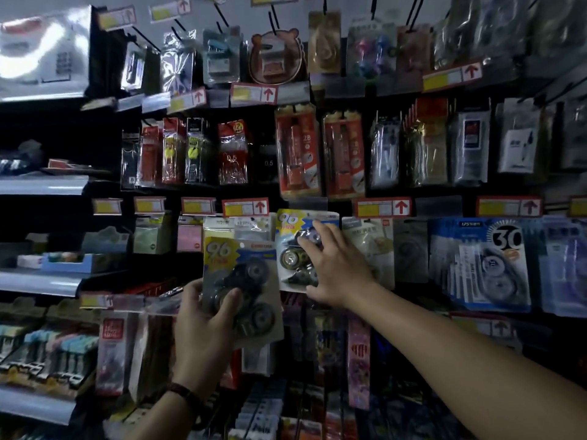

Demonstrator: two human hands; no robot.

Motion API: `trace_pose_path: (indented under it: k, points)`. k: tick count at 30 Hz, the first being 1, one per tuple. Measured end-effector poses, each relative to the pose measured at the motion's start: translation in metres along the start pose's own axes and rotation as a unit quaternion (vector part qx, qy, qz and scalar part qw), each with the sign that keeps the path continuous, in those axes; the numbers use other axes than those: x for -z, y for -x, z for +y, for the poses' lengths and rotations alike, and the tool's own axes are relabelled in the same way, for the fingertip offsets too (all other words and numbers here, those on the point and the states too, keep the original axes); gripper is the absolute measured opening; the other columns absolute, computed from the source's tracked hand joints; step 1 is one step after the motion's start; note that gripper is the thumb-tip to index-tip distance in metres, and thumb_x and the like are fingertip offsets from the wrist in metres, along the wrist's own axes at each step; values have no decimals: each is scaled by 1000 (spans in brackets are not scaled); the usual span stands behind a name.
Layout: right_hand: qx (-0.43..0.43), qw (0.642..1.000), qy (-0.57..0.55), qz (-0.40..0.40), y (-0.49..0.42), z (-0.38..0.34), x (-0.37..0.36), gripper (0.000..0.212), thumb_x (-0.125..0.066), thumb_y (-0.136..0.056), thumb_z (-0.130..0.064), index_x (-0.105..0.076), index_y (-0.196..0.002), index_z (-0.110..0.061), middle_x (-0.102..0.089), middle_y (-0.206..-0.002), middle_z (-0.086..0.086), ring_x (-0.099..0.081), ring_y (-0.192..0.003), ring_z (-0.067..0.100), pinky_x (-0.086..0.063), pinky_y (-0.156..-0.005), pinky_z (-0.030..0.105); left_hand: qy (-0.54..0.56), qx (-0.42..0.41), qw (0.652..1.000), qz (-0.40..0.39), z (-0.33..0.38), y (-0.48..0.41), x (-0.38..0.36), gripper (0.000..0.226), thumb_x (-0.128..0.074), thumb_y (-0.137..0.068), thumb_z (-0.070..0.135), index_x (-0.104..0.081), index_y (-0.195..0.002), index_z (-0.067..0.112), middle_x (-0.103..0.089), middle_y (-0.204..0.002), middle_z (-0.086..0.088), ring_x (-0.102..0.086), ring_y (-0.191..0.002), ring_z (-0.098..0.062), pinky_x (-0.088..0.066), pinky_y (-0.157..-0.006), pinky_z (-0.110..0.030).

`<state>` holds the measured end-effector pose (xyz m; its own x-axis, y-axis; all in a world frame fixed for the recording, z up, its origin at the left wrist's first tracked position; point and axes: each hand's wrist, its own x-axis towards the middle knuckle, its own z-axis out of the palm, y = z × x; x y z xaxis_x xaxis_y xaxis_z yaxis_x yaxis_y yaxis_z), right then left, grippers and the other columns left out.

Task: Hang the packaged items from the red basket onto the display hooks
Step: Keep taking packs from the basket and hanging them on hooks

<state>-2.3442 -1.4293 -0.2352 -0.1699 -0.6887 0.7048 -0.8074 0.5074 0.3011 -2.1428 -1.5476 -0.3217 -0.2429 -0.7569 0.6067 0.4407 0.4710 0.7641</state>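
L hand point(203, 315) grips pack point(239, 265), price tags point(245, 207) above

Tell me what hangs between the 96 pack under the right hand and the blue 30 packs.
Head view: two hang there, a pale cream pack beside the 96 pack, then a dark pack next to the blue 30 packs.

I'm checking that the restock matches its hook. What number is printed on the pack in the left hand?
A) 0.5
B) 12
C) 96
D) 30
C: the pack gripped by the left hand bears a yellow 96, the same as the hanging pack that the right hand touches.
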Motion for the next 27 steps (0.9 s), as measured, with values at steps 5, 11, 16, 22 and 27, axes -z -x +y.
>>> trace_pose_path:
  k: [5,11,16,22,27]
  points:
    - [-12,999,34,-10,-7,-1,-3,106,-77,-72,-61,-35,-161,-21,-19,-169,18,-19,-155,38,-30,-123,52,11,4,1000,-9,-4,-4,-5,25,-76,-97,19,-61,-117,21,-77,-106,-5,-77,-96,-22,-65,-79,-47]
    - [-8,994,101,-46,-15,-2,-10,103,-76,-76,-58,-31,-160,-20,-19,-167,23,-23,-150,41,-29,-121,50,24,12,1000,-11,-12,-9,-3,22,-74,-98,20,-61,-114,26,-76,-110,-3,-76,-98,-22,-65,-83,-53]
    - [-20,993,94,-67,-17,3,-18,90,-74,-83,-56,-37,-157,-19,-11,-171,23,-20,-154,42,-25,-125,53,19,28,999,-3,-18,-15,0,23,-79,-95,28,-65,-112,32,-79,-108,-3,-78,-99,-24,-64,-87,-60]
    - [40,999,-25,2,5,1,-10,66,-61,-95,-46,-48,-153,-15,-27,-169,20,-23,-157,37,-30,-125,54,55,40,998,-17,-22,-19,-8,20,-73,-100,20,-65,-118,22,-79,-109,-4,-79,-98,-22,-64,-74,-40]
    - [157,973,-164,41,35,-11,5,97,-70,-82,-75,-40,-157,-22,-37,-162,5,-35,-150,25,-32,-123,41,53,45,997,-20,-17,-15,-26,17,-73,-100,26,-65,-115,28,-77,-111,-4,-76,-104,-24,-65,-84,-50]
